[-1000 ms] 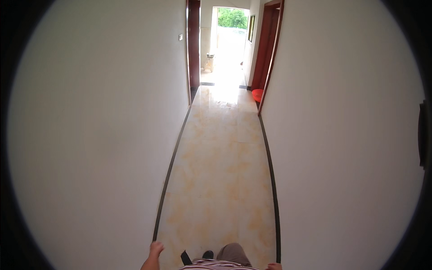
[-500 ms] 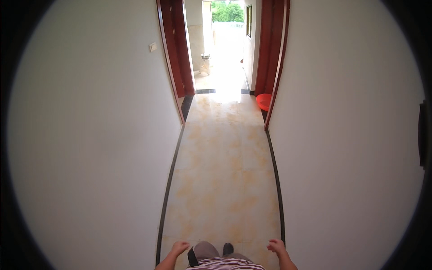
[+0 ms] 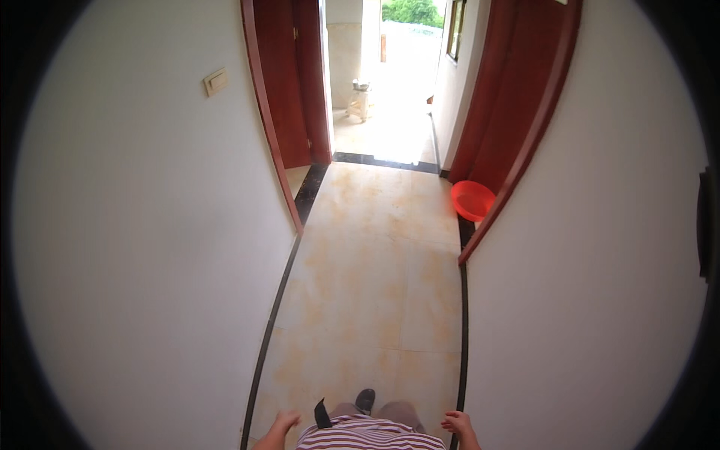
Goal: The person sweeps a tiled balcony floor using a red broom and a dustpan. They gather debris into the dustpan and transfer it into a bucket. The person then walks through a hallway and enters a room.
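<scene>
My left hand (image 3: 282,421) hangs by my side at the lower edge, slightly blurred, its fingers loosely apart with nothing in them. On the other side of my body, my right hand (image 3: 456,423) is empty too, fingers slightly bent and separate, close to the right wall's dark skirting. A striped shirt (image 3: 371,435) lies between the two, with a black strap (image 3: 322,414) on its left. One dark shoe (image 3: 365,400) shows ahead on the tiled floor (image 3: 360,292). Neither hand touches a wall.
White walls line the corridor, with a light switch (image 3: 215,82) on the left. Red-brown door frames (image 3: 262,105) flank the far end. A red basin (image 3: 472,200) sits in the right doorway. Beyond a dark threshold (image 3: 386,162), a small stool (image 3: 360,103) stands near the bright exit.
I have moved forward along the corridor; the doorways, switch and red basin appear nearer and larger. The view has tilted somewhat. Both hands remain at my sides, and the leading foot differs.
</scene>
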The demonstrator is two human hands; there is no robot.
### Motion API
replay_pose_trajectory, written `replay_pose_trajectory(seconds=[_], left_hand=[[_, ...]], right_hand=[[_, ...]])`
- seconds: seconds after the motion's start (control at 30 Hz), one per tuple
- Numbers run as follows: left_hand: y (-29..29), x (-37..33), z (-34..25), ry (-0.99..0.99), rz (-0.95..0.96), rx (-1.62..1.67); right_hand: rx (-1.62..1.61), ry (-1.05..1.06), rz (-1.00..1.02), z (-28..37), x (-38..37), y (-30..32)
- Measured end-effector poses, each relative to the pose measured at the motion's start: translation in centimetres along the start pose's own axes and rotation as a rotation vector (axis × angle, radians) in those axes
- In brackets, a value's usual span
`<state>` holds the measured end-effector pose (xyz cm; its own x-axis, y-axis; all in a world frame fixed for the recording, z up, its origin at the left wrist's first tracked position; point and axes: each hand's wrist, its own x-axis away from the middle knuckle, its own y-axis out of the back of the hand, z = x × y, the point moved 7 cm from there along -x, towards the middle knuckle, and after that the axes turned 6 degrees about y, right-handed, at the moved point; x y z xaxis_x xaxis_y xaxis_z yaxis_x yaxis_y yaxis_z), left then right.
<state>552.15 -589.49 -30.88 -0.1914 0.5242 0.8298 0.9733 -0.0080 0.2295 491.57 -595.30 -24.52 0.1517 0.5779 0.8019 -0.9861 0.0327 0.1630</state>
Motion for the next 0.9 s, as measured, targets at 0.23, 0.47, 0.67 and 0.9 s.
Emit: replay_pose_trajectory(seconds=[0.23,0.47,0.67,0.9], left_hand=[[-10.3,-11.3,-51.7,-0.637,0.146,-0.163],[-3.5,-22.9,-55.2,-0.412,-0.039,-0.129],[2.0,-24.9,-47.2,0.134,-0.276,-0.019],[6.0,-35.1,-57.1,0.462,-0.087,-0.307]], right_hand=[[-0.381,0.097,-0.072,5.5,-16.0,5.3],[-0.078,-0.049,-0.025,32.6,-32.4,3.5],[0.154,0.204,0.026,65.1,-46.0,-1.1],[0.044,0.267,0.089,84.8,-58.0,-9.4]])
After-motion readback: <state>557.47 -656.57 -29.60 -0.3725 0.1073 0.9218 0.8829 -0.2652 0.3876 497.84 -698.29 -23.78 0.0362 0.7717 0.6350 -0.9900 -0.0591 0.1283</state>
